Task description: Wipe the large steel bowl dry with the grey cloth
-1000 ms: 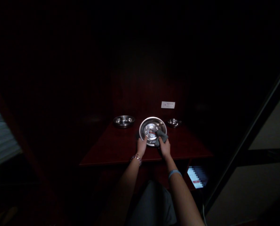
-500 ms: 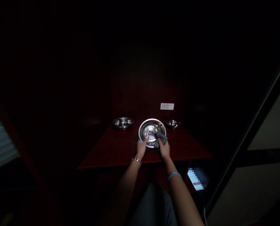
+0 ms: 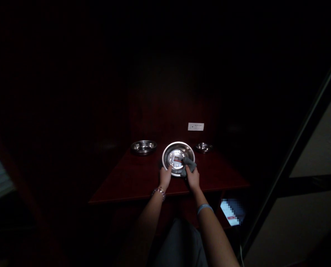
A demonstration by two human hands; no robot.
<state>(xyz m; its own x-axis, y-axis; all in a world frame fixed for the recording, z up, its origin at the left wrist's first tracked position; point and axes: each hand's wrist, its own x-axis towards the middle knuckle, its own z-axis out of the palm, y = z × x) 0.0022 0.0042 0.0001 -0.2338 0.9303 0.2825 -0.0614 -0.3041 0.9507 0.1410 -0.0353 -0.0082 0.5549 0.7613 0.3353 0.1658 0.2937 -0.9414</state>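
A round steel plate (image 3: 174,151) with a small red-and-white label at its middle is tilted up toward me on a dark red table (image 3: 132,178). My left hand (image 3: 165,177) grips the plate's near left rim. My right hand (image 3: 192,180) is closed on a grey cloth (image 3: 189,164), pressed against the plate's lower right inner face. A beaded bracelet circles my left wrist and a light blue band my right.
A steel bowl (image 3: 143,146) sits at the table's back left and a smaller steel bowl (image 3: 204,147) at the back right. A white socket plate (image 3: 195,127) is on the dark rear wall. A lit phone screen (image 3: 229,211) lies low at right.
The hands, plate and cloth keep nearly the same pose; the cloth has shifted slightly on the plate. The view has drifted a little, moving everything slightly left and down.
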